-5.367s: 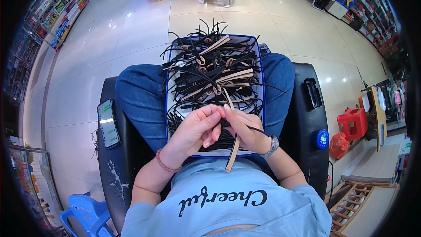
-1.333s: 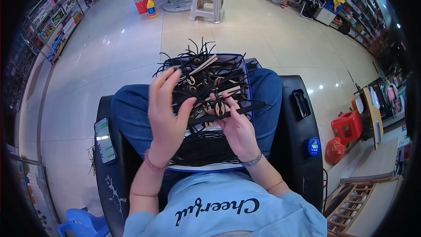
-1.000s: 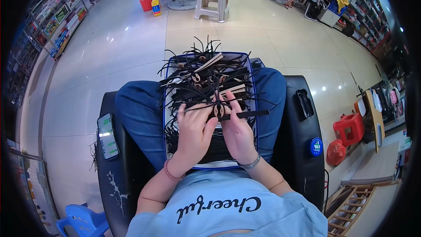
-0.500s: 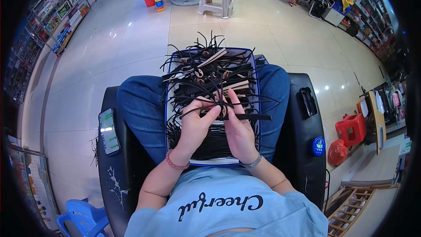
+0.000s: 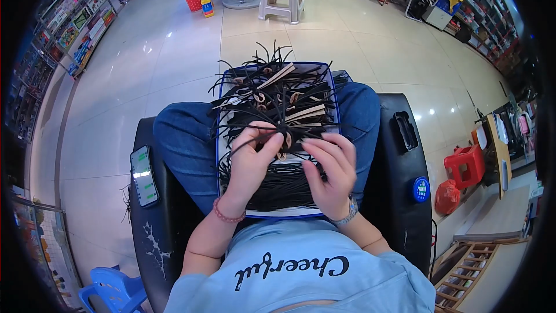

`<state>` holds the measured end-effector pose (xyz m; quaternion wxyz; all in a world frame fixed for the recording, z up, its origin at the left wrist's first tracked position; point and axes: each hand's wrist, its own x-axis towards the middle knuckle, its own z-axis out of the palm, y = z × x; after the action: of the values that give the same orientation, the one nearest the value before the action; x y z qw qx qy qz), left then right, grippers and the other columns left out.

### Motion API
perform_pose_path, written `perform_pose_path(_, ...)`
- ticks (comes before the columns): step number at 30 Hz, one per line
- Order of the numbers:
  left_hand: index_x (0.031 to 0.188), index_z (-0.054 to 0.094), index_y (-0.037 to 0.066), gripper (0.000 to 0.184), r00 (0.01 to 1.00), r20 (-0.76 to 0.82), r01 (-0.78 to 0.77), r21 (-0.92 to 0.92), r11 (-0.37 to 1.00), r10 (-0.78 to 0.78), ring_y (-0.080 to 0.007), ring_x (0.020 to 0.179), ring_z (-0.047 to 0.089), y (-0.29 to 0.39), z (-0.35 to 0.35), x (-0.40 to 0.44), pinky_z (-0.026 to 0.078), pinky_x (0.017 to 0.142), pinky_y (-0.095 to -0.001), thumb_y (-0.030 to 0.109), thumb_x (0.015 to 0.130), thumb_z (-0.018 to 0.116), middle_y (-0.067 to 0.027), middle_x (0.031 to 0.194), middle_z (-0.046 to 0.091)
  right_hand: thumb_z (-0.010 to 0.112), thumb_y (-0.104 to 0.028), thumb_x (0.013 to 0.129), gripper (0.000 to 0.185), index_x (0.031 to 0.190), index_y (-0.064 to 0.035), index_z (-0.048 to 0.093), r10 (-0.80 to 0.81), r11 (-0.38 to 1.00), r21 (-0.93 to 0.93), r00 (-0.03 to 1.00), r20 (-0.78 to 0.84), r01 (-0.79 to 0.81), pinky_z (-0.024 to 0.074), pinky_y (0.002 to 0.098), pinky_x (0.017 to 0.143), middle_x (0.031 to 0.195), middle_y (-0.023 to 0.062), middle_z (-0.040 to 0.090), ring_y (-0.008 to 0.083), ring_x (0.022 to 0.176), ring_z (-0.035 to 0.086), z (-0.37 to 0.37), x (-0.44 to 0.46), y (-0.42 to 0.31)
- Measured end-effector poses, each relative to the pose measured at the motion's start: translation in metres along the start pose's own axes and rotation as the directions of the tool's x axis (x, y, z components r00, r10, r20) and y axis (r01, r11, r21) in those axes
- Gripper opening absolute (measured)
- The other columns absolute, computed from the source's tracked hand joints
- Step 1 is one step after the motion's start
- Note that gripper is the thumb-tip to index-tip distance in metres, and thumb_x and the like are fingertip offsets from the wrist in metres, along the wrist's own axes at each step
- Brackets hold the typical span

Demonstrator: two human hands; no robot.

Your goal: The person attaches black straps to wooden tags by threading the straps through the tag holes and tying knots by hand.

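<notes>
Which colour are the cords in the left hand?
The cords are black, best seen in the head view.

A: Garments worn?
B: My light-blue top (image 5: 284,236) has short sleeves (image 5: 405,269) and black script lettering (image 5: 307,267) reading "Cheerful". My jeans (image 5: 188,139): blue.
A: Wrists (image 5: 230,199)?
B: Left, pinkish-red beaded bracelet (image 5: 227,213); right, silver-toned band (image 5: 349,211), links too small to resolve.

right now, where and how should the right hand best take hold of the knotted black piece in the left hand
Probably pinch the knotted black piece by its tan-lined loop, coming from the right: the left hand pinches its left side, thin strips fan out above, and the loop sits exposed toward the right hand.
</notes>
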<state>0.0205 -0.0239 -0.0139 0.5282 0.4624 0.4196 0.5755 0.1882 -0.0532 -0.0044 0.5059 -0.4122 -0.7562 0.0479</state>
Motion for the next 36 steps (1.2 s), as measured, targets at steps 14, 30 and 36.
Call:
perform_pose_path(14, 0.111, 0.06, -0.003, 0.036, 0.971, 0.201, 0.131, -0.002, 0.991, -0.128, -0.003, 0.067, 0.049, -0.005, -0.017, 0.004, 0.041, 0.063, -0.0181, 0.028, 0.099, 0.047, 0.0024, 0.077, 0.056, 0.065, -0.005, 0.083, 0.032, 0.114, -0.0016, 0.056, 0.356, 0.71, 0.56, 0.904, 0.237, -0.426, 0.0345, 0.039, 0.101, 0.101, 0.0051, 0.063, 0.0174, 0.098, 0.061, 0.035, -0.01, 0.012)
perform_pose_path(30, 0.082, 0.061, 0.004, 0.023, 0.943, 0.249, 0.274, -0.206, 0.939, -0.22, 0.0003, 0.054, 0.036, -0.008, -0.018, 0.004, 0.027, 0.05, -0.016, 0.023, 0.094, 0.056, 0.0057, 0.065, 0.052, 0.055, 0.005, 0.089, 0.012, 0.1, 0.0008, 0.052, 0.188, 0.359, 0.742, 0.822, 0.537, -0.566, 0.0473, 0.0222, 0.071, 0.099, 0.0084, 0.056, 0.0107, 0.082, 0.056, 0.042, -0.029, 0.004)
perform_pose_path(36, 0.098, 0.065, -0.001, 0.032, 0.949, 0.308, 0.087, -0.044, 0.995, -0.069, -0.0044, 0.07, 0.052, -0.004, -0.018, 0.006, 0.041, 0.064, -0.0186, 0.028, 0.097, 0.051, 0.002, 0.077, 0.06, 0.052, 0.006, 0.09, 0.013, 0.099, -0.0008, 0.048, 0.262, 0.344, 0.796, 0.865, 0.428, -0.498, 0.0475, 0.0236, 0.072, 0.102, 0.0157, 0.063, 0.0116, 0.08, 0.058, 0.029, -0.02, -0.005)
